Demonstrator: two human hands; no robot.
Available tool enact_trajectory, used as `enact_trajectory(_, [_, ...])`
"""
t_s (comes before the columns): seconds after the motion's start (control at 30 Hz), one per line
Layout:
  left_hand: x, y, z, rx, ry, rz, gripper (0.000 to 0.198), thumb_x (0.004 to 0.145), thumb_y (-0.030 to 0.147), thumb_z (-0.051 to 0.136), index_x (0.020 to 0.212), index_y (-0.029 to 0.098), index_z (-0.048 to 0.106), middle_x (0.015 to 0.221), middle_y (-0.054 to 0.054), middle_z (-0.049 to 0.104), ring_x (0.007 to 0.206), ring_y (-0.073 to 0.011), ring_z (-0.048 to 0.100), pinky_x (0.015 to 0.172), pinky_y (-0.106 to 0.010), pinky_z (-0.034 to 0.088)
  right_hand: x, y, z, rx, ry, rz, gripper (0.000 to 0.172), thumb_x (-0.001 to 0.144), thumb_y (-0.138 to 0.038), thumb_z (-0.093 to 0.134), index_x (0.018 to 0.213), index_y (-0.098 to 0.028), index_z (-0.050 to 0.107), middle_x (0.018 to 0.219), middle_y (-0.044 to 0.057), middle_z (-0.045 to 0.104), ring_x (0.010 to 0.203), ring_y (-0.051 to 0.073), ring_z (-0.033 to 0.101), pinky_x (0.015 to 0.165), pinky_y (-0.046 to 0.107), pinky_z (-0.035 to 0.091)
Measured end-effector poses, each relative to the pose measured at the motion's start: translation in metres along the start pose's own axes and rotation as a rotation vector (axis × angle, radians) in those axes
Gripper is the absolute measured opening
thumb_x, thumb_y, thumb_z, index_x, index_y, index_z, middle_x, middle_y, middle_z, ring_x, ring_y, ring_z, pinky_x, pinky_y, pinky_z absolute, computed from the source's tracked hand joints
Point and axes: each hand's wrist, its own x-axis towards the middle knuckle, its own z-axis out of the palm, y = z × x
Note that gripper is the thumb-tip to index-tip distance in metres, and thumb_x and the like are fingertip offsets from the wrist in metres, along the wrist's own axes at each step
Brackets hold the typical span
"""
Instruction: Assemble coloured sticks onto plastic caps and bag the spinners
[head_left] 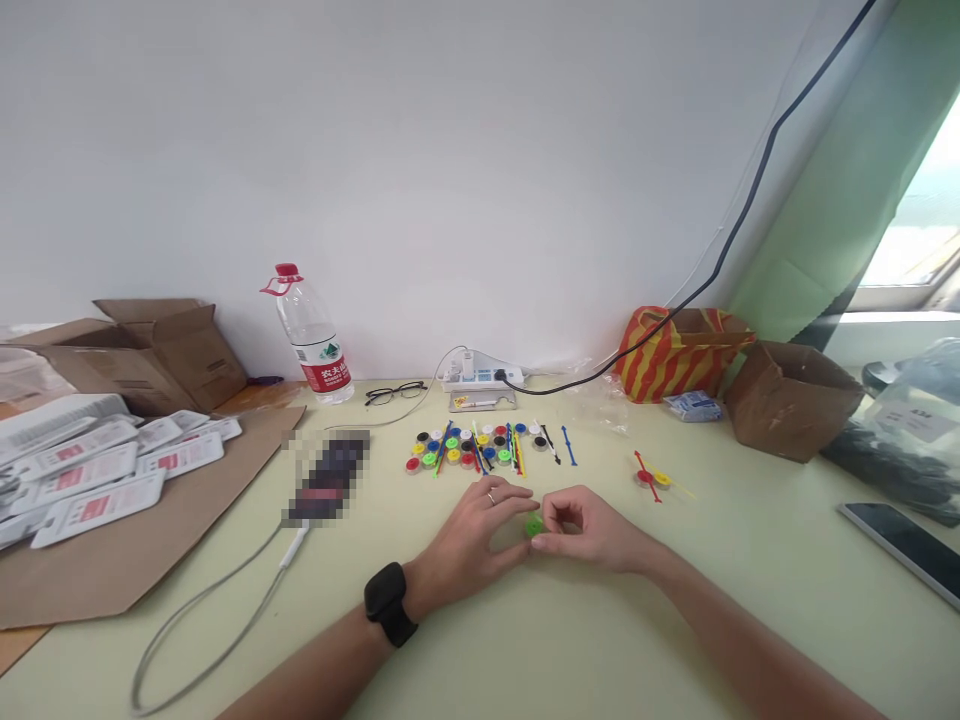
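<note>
A small green disc [534, 525] is held just above the table between my two hands. My left hand [480, 535], with a ring and a black watch, curves its thumb and fingers around the disc's left side. At the disc's right edge, the fingers and thumb of my right hand [589, 530] are pinched together; any smaller part between them is hidden. Beyond my hands lies a cluster of coloured round discs [469, 460] with thin arrow-shaped sticks across them. A blue arrow [569, 446] lies beside it. Farther right, a red arrow [648, 477] rests over a red disc, next to a yellow disc [663, 479].
Along the wall stand a water bottle [324, 355], glasses [395, 393], a power strip [480, 376], a striped bag [649, 355] and a cardboard box [784, 400]. Left are a blurred phone [330, 475] on a cable and cardboard [97, 590] with white packets. Another phone [904, 550] lies right.
</note>
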Motion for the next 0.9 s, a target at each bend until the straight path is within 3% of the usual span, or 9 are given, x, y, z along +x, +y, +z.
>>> enact_trajectory(0.1, [0.0022,0.0017,0.0043,-0.013,-0.03,-0.017,0.016,0.099,0.028,0.061,0.113,0.026,0.069,0.107,-0.005,0.073,0.11,-0.0243,0.06,0.098,-0.041,0.05,0.0007,-0.0011,0.0015,-0.011,0.015,0.005,0.034,0.084,-0.041,0.075,0.07,-0.019,0.053,0.07,-0.003,0.05,0.066,0.013,0.042,0.06,0.026,0.035])
enact_trajectory(0.2, [0.0023,0.0009,0.0061,-0.01,-0.042,-0.036,0.014,0.101,0.025,0.056,0.101,0.024,0.07,0.097,-0.005,0.073,0.101,-0.0232,0.061,0.091,-0.039,0.051,0.0008,-0.0031,0.002,-0.021,0.046,0.006,0.029,0.087,-0.042,0.072,0.076,-0.019,0.059,0.075,-0.001,0.057,0.07,0.014,0.048,0.064,0.027,0.04])
enact_trajectory(0.43, [-0.0007,0.0017,0.0003,-0.029,-0.037,-0.087,0.008,0.097,0.028,0.063,0.1,0.024,0.069,0.1,-0.005,0.071,0.098,-0.0228,0.063,0.087,-0.037,0.052,0.0008,0.0002,-0.0011,-0.042,0.094,0.013,0.026,0.09,-0.044,0.069,0.084,-0.019,0.066,0.081,0.003,0.064,0.074,0.017,0.055,0.07,0.03,0.046])
enact_trajectory(0.6, [0.0007,0.0021,0.0017,-0.051,-0.075,-0.08,0.02,0.098,0.029,0.062,0.118,0.027,0.066,0.106,-0.005,0.073,0.102,-0.0235,0.063,0.089,-0.037,0.051,0.0001,0.0018,0.0006,0.013,0.065,0.043,0.028,0.09,-0.046,0.068,0.086,-0.019,0.069,0.081,0.002,0.065,0.074,0.017,0.056,0.07,0.03,0.046])
enact_trajectory(0.73, [0.0012,0.0017,0.0027,-0.024,-0.1,-0.079,0.016,0.102,0.026,0.054,0.103,0.025,0.07,0.098,-0.006,0.073,0.097,-0.0235,0.063,0.085,-0.036,0.05,-0.0011,-0.0004,0.0023,0.048,0.049,0.051,0.027,0.091,-0.046,0.069,0.089,-0.019,0.07,0.087,0.004,0.069,0.08,0.018,0.059,0.075,0.031,0.048])
enact_trajectory(0.83, [0.0018,0.0042,0.001,-0.005,-0.091,-0.098,0.015,0.099,0.025,0.058,0.111,0.026,0.067,0.107,-0.005,0.072,0.102,-0.0245,0.063,0.089,-0.038,0.05,-0.0009,-0.0019,0.0029,0.097,0.036,0.056,0.027,0.09,-0.046,0.069,0.09,-0.019,0.07,0.088,0.003,0.069,0.082,0.018,0.06,0.077,0.031,0.048])
enact_trajectory(0.9, [0.0026,0.0065,-0.0003,-0.007,-0.103,-0.074,0.025,0.096,0.026,0.064,0.12,0.029,0.064,0.119,-0.005,0.071,0.11,-0.026,0.061,0.095,-0.04,0.048,-0.0006,-0.0026,0.0024,0.096,0.052,0.068,0.029,0.09,-0.048,0.069,0.089,-0.02,0.069,0.086,0.003,0.068,0.081,0.018,0.06,0.075,0.031,0.047])
